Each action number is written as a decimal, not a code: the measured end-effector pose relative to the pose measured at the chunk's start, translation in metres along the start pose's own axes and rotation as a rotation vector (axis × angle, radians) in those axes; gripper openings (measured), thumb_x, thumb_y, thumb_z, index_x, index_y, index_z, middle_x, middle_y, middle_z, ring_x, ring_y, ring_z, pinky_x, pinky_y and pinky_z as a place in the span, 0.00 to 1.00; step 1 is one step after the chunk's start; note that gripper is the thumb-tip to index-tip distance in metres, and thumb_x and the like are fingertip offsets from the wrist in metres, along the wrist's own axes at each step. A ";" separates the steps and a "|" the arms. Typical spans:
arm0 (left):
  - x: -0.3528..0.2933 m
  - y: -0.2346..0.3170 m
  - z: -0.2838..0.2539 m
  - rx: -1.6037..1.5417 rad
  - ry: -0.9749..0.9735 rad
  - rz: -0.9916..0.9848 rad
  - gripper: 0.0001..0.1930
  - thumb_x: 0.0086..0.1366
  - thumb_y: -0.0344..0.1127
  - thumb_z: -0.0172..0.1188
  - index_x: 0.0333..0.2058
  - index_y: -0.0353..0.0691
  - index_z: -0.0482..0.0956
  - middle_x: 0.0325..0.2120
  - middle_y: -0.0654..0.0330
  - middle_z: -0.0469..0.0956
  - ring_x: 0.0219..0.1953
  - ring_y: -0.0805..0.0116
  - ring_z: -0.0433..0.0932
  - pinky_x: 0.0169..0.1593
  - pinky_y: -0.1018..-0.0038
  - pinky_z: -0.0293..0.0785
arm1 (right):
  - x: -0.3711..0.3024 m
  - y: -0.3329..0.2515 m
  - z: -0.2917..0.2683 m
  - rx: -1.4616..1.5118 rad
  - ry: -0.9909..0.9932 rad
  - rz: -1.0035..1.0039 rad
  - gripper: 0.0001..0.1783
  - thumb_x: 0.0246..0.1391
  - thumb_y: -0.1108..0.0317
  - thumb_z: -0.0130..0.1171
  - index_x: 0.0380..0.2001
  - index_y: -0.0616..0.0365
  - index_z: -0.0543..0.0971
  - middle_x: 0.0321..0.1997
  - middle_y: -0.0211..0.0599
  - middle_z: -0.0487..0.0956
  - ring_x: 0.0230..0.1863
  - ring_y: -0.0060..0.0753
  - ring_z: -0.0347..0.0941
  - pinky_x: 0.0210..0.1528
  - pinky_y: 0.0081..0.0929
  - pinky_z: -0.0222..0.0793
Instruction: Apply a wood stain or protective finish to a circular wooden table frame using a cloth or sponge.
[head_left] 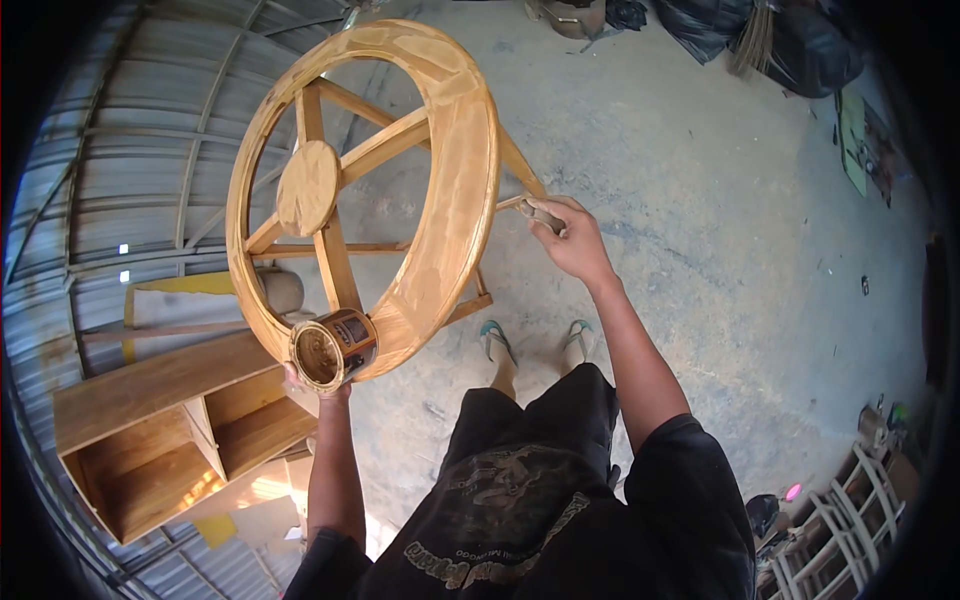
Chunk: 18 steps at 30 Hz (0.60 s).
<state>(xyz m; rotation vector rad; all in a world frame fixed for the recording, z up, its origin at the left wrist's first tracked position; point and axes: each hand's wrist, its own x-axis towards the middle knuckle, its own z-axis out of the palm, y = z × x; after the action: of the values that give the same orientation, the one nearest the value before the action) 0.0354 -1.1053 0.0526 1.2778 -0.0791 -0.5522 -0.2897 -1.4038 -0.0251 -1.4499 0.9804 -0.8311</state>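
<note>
Left of centre, a wheel-like wooden frame (462, 190) stands over the floor (700, 260), its rim covering parts of the legs and bars below. The left hand (333, 391) grips a can (355, 338) from beneath at the rim's near edge; most of its fingers are hidden behind the can, and whether can and rim touch cannot be told. To the right of the rim, the right hand (580, 248) is closed around a small greyish tool (546, 216), whose far end is hard to make out against the wood, so its kind is unclear. Grey concrete makes up the floor, scuffed and blotched with pale marks. A corrugated metal wall (150, 160) on metal bars rises at the left, with a wooden shelf box (140, 400) of two compartments near it. Black plastic bags (815, 55) and a broom (754, 45) lie at the far right, the bags cut off by the dark fisheye edge, as are some pale slatted frames (835, 530) at the near right. The rim is broad, flat and honey-brown, with uneven, cloudy patches; straight spokes join it to a round, lighter hub (308, 188). The can is cylindrical, its open mouth smeared brown inside.
</note>
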 end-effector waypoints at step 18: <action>0.063 0.074 -0.183 -0.269 -0.167 -0.017 0.45 0.56 0.71 0.44 0.61 0.39 0.63 0.57 0.51 0.68 0.57 0.53 0.70 0.60 0.56 0.68 | 0.003 -0.009 0.142 -0.266 -0.272 0.197 0.19 0.55 0.66 0.54 0.47 0.61 0.80 0.42 0.38 0.82 0.48 0.33 0.76 0.51 0.27 0.69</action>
<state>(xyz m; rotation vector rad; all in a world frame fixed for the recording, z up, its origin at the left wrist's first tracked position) 0.1810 -0.9581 0.0497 0.9707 -0.1286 -0.6599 -0.1586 -1.3495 -0.0312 -1.6116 1.0310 -0.3569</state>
